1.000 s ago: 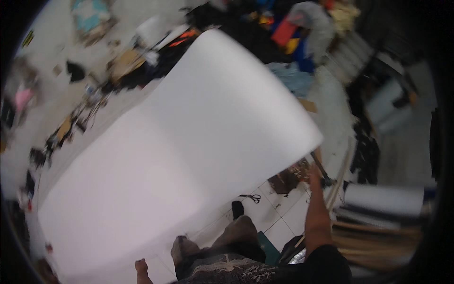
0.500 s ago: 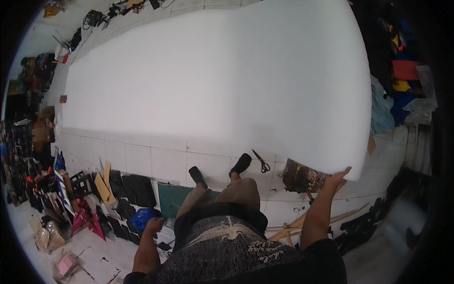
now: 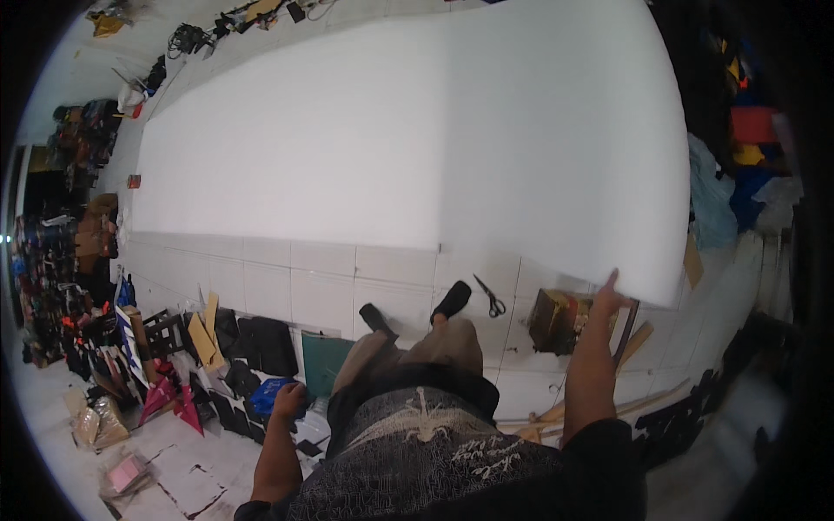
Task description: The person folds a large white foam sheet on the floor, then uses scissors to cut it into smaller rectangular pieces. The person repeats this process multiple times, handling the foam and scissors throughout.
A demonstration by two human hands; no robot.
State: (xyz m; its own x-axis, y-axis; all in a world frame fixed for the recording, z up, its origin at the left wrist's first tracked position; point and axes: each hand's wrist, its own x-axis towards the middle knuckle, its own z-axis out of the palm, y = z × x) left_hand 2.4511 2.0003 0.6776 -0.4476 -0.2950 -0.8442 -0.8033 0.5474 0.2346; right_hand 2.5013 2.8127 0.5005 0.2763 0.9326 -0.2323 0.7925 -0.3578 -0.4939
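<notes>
A very large white sheet, which looks like soft foam, spreads across the floor in front of me. Its right part is greyer and seems to lie as a layer over the rest. My right hand grips the near edge close to the right corner, thumb on top and fingers hidden beneath. My left hand hangs low by my left side with its fingers curled, and I see nothing in it. Black-handled scissors lie on the tiles in front of my right foot.
A worn brown box stands below my right hand, beside wooden strips. At left are a blue bag, a green board, black panels and piled goods. Plastic bags line the right side.
My right hand has moved slightly away from me with the sheet's near right edge, showing more of the box and wood. The left hand still hangs low. The whole view has shifted slightly.
</notes>
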